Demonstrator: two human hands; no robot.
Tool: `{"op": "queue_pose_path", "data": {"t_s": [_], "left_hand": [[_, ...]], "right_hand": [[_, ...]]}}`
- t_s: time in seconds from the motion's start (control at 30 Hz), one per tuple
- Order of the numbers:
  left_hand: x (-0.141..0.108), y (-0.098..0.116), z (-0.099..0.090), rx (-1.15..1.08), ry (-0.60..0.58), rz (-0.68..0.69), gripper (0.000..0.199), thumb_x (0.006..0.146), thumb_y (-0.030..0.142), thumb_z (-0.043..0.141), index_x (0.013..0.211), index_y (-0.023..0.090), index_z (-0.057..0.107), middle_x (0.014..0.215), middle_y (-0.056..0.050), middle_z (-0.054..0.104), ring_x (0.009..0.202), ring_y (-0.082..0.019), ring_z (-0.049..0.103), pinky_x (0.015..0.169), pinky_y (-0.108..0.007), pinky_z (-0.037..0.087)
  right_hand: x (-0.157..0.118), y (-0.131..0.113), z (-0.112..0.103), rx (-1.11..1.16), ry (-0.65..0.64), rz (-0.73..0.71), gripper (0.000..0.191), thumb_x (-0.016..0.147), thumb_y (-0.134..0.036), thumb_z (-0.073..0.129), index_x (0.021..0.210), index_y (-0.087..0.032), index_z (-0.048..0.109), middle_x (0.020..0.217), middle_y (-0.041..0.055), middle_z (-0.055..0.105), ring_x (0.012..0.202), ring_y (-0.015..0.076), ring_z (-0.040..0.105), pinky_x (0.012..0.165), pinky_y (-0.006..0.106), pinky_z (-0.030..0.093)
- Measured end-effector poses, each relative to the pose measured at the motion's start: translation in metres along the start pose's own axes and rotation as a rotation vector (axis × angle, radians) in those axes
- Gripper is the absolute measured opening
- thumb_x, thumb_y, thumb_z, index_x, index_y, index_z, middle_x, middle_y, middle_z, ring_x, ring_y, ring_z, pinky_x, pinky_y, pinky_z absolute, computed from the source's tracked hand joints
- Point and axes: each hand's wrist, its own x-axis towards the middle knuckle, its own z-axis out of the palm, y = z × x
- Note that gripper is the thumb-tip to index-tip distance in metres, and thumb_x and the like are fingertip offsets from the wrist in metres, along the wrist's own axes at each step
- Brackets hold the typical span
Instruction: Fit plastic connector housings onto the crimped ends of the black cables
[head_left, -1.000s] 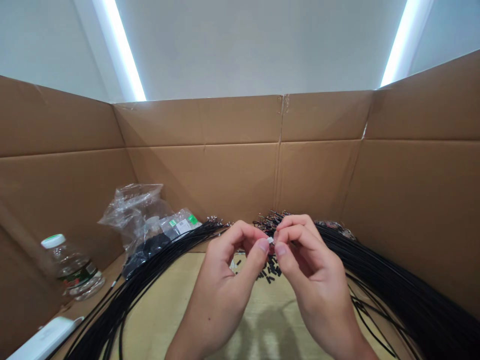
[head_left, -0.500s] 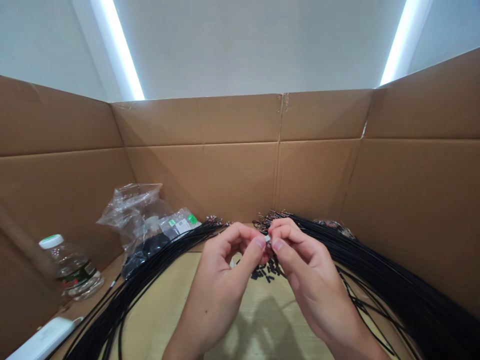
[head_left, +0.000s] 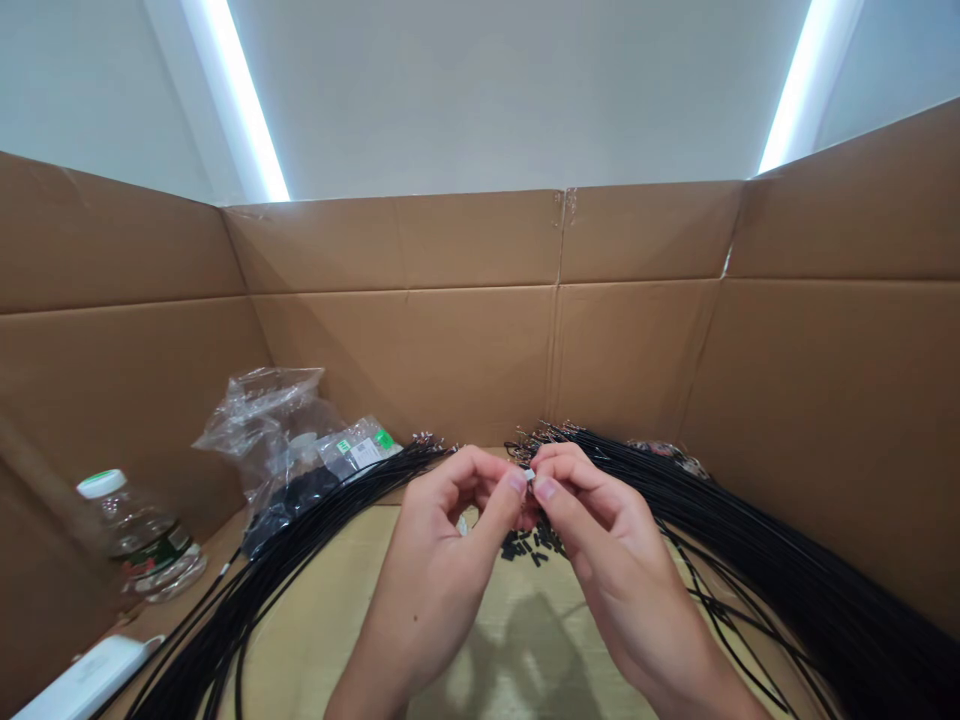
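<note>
White part (head_left: 529, 475) is held above the tabletop (head_left: 315, 610) between left hand (head_left: 442, 570) and right hand (head_left: 615, 550); each grip is pinched closed on it, presumably for fine control. Cables (head_left: 750, 530) lie to either side, likely for easy reach.

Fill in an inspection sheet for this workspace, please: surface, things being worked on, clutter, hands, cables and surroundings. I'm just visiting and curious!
Surface: yellowish work surface, with shadows below the hands.
Job's things: small white piece at the fingertips; loose black pieces scattered beyond the hands.
Clutter: bottle, clear plastic bag, labelled packet and white object, all at left.
Hands: left hand and right hand hold the white piece between their fingertips.
Cables: left black bundle and right black bundle flank the surface.
Surroundings: cardboard walls; two bright light strips above.
Other people: nothing seen.
</note>
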Motion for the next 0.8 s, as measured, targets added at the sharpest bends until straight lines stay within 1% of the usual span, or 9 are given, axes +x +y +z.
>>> {"op": "queue_pose_path", "data": {"t_s": [0.07,0.17,0.3,0.43,0.53,0.63,0.73,0.8], "left_hand": [[-0.001,0.001,-0.001,0.017,-0.015,0.017,0.025,0.103,0.036,0.073,0.083,0.021,0.076,0.076,0.001,0.073,0.072,-0.013,0.066,0.070,-0.021,0.055],[-0.002,0.003,-0.001,0.069,-0.026,0.048,0.023,0.104,0.033,0.072,0.084,0.021,0.076,0.079,0.001,0.074,0.075,-0.013,0.067,0.072,-0.021,0.054],[-0.005,0.007,-0.002,0.157,-0.007,0.072,0.021,0.105,0.031,0.071,0.086,0.023,0.075,0.082,0.002,0.074,0.076,-0.014,0.068,0.069,-0.021,0.053],[-0.006,0.008,-0.004,0.243,0.006,0.126,0.022,0.105,0.030,0.070,0.084,0.023,0.074,0.078,0.003,0.072,0.072,-0.014,0.064,0.066,-0.021,0.052],[-0.004,0.007,-0.004,0.217,0.021,0.112,0.021,0.104,0.029,0.070,0.084,0.023,0.075,0.079,0.002,0.073,0.073,-0.014,0.066,0.067,-0.021,0.053],[-0.002,0.006,-0.003,0.121,0.032,0.075,0.020,0.103,0.029,0.072,0.085,0.022,0.076,0.079,0.002,0.074,0.074,-0.014,0.068,0.070,-0.021,0.054],[-0.001,0.006,-0.002,0.065,0.048,0.058,0.018,0.102,0.032,0.074,0.088,0.022,0.078,0.080,0.001,0.075,0.075,-0.014,0.069,0.071,-0.021,0.055],[-0.001,0.005,-0.002,0.056,0.071,0.058,0.017,0.102,0.033,0.074,0.091,0.022,0.079,0.081,0.001,0.075,0.075,-0.013,0.069,0.071,-0.021,0.056]], "right_hand": [[0.000,0.000,0.000,-0.013,0.011,-0.005,0.025,0.106,-0.042,0.077,0.089,-0.023,0.074,0.103,0.0015,0.058,0.091,0.0158,0.056,0.082,0.025,0.050],[-0.002,0.000,0.001,-0.050,0.028,-0.019,0.023,0.106,-0.043,0.077,0.092,-0.024,0.075,0.107,0.0020,0.058,0.094,0.0158,0.057,0.083,0.025,0.051],[-0.004,-0.005,0.004,-0.154,0.092,-0.073,0.024,0.105,-0.042,0.077,0.090,-0.023,0.074,0.110,0.0030,0.058,0.098,0.0161,0.060,0.085,0.024,0.054],[-0.006,-0.008,0.012,-0.225,0.169,-0.121,0.026,0.102,-0.043,0.079,0.087,-0.023,0.074,0.108,0.0047,0.060,0.094,0.0170,0.064,0.078,0.025,0.058],[-0.005,-0.005,0.014,-0.241,0.204,-0.135,0.027,0.102,-0.044,0.080,0.086,-0.022,0.074,0.106,0.0051,0.061,0.091,0.0169,0.064,0.074,0.025,0.058],[-0.003,-0.003,0.010,-0.207,0.177,-0.135,0.025,0.101,-0.043,0.081,0.087,-0.023,0.076,0.104,0.0042,0.063,0.091,0.0165,0.064,0.075,0.025,0.058],[-0.001,-0.004,0.003,-0.131,0.122,-0.068,0.017,0.101,-0.043,0.083,0.102,-0.027,0.077,0.104,0.0029,0.071,0.094,0.0175,0.071,0.083,0.028,0.061],[0.000,-0.006,-0.001,-0.102,0.076,-0.022,0.020,0.100,-0.044,0.084,0.111,-0.029,0.077,0.104,0.0027,0.077,0.096,0.0188,0.075,0.086,0.029,0.062]]}}
